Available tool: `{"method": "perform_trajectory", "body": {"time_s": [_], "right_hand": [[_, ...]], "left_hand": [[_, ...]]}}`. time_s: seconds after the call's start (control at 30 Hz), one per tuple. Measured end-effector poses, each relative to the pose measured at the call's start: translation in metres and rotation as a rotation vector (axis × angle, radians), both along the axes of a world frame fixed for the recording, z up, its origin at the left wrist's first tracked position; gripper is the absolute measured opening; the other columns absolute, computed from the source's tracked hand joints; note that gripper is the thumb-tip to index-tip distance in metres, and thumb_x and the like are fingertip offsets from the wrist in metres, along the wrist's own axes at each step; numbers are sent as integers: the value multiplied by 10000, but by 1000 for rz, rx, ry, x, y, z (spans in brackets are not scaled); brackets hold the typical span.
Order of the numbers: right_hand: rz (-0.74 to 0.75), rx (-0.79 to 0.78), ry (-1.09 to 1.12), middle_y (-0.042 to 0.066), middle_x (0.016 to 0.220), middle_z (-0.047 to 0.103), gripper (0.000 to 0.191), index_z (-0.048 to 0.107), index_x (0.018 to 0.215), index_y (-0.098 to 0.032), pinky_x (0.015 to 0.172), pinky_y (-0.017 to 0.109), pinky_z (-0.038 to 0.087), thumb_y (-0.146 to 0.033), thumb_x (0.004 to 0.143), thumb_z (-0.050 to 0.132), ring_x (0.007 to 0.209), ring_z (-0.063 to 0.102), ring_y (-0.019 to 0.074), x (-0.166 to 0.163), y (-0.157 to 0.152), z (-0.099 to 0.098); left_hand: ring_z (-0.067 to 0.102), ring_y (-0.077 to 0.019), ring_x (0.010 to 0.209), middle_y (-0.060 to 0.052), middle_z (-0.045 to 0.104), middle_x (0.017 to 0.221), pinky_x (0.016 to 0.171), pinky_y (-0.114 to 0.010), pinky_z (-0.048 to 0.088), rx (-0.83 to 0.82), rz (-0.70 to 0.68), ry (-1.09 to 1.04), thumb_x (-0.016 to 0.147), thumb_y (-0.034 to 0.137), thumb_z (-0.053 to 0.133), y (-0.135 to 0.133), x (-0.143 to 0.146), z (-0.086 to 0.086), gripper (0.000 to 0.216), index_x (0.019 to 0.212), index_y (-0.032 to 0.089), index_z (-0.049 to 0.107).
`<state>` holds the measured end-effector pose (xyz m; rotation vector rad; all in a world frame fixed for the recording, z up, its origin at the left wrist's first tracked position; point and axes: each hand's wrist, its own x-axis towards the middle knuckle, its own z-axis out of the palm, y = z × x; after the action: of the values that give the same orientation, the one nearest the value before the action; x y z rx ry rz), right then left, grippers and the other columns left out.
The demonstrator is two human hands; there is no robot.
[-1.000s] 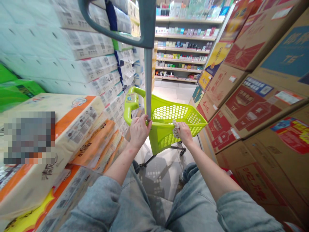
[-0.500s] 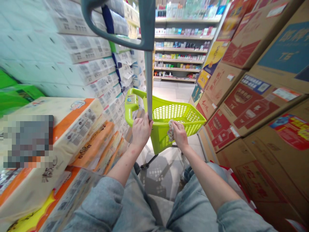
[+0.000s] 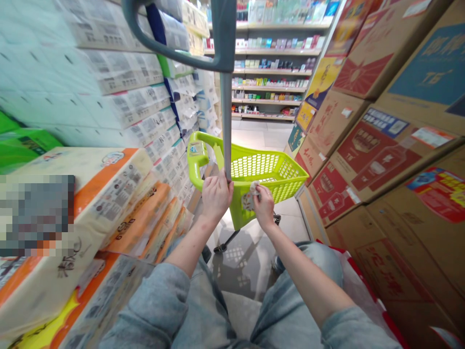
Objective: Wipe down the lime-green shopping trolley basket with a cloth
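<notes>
Just now slid cloth point(image 3: 248, 200), pinched in right hand point(image 3: 265, 206), leftward along lime-green shopping-cart basket point(image 3: 281, 183) before knees point(image 3: 321, 264), so reached part nearer grey pole point(image 3: 226, 121); rested left hand point(image 3: 216, 196) at pole's foot, with unclear grip.

From where I'm standing, both arms are reaching forward: the left forearm point(image 3: 189, 245) slants up from the lower left of the frame and the right forearm point(image 3: 305, 271) from the lower right, both bare below the elbow. Left hand point(image 3: 217, 196) is just left of center, back of it facing up, fingers bent and bunched pretty close together. Right hand point(image 3: 264, 206) sits a bit right of center and slightly lower, thumb and fingers pinched, the two hands near each other, not touching.
</notes>
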<state>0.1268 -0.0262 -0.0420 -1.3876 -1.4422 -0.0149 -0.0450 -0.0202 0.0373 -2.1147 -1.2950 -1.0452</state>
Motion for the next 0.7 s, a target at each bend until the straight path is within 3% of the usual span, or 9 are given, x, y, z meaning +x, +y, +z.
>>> {"method": "perform_trajectory", "body": {"time_s": [0.13, 0.27, 0.47, 0.57, 0.7], "right_hand": [[95, 17, -79, 114, 1112, 623, 321, 615, 1099, -187, 963, 397, 430, -165, 857, 404, 1069, 538, 222, -12, -9, 10], [167, 7, -183, 109, 1140, 608, 350, 606, 1139, -202, 969, 393, 435, -155, 866, 392, 1087, 534, 221, 5, -5, 7], [55, -38, -170, 113, 1077, 614, 334, 630, 1075, -184, 922, 398, 457, -140, 849, 387, 1027, 552, 235, 32, 8, -4], [20, -53, -136, 112, 1080, 607, 338, 626, 1066, -186, 919, 386, 458, -124, 837, 385, 1031, 552, 235, 21, 5, 2], [101, -7, -129, 111, 1089, 599, 323, 618, 1064, -187, 939, 365, 452, -126, 843, 391, 1043, 547, 222, -8, -7, 18]], "left_hand": [[606, -233, 874, -159, 665, 931, 866, -375, 405, -3, 0, 10, 932, 326, 360, -2, 1, 1, 500, 1316, 9, 406], [606, -234, 865, -156, 667, 925, 869, -378, 399, -16, -4, 7, 930, 330, 366, -3, 2, 2, 509, 1323, 9, 403], [600, -244, 893, -157, 662, 913, 880, -388, 390, -9, -14, 2, 932, 332, 346, -1, 5, -2, 544, 1369, 7, 348], [598, -238, 882, -145, 662, 893, 876, -383, 397, 6, -4, -6, 933, 321, 345, -1, 9, -2, 542, 1379, 13, 331], [599, -229, 873, -144, 663, 894, 880, -378, 400, 0, -2, -13, 935, 310, 345, -1, 13, -1, 533, 1375, 11, 335]]}}
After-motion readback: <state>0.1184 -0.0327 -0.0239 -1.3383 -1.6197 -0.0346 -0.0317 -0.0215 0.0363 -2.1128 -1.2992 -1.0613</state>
